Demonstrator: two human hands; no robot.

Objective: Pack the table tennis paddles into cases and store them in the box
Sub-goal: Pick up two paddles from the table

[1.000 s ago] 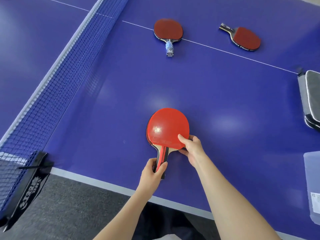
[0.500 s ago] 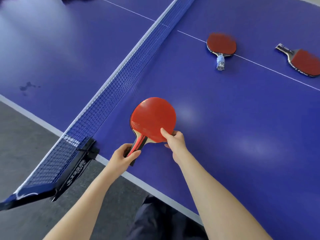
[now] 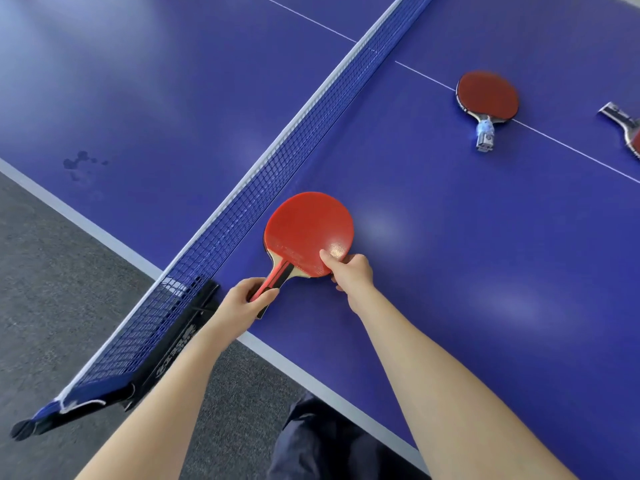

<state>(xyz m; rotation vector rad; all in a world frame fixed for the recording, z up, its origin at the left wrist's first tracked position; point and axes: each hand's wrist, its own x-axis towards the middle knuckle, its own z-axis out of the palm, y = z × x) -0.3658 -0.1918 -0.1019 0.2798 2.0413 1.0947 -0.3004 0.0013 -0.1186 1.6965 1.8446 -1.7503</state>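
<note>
the left hand (image 3: 247, 299) is wrapped around the handle of a red paddle (image 3: 308, 233), fingers curled tight on the grip. the right hand (image 3: 351, 273) pinches the lower edge of the same blade, thumb on the red rubber and the other fingers tucked beneath. the paddle sits low over the blue table (image 3: 450, 271), just beside the net (image 3: 263, 174), near the table's front edge. a second red paddle (image 3: 488, 97) lies flat further back on the white centre line, handle toward the person. a third paddle (image 3: 623, 124) is cut off at the right edge.
</note>
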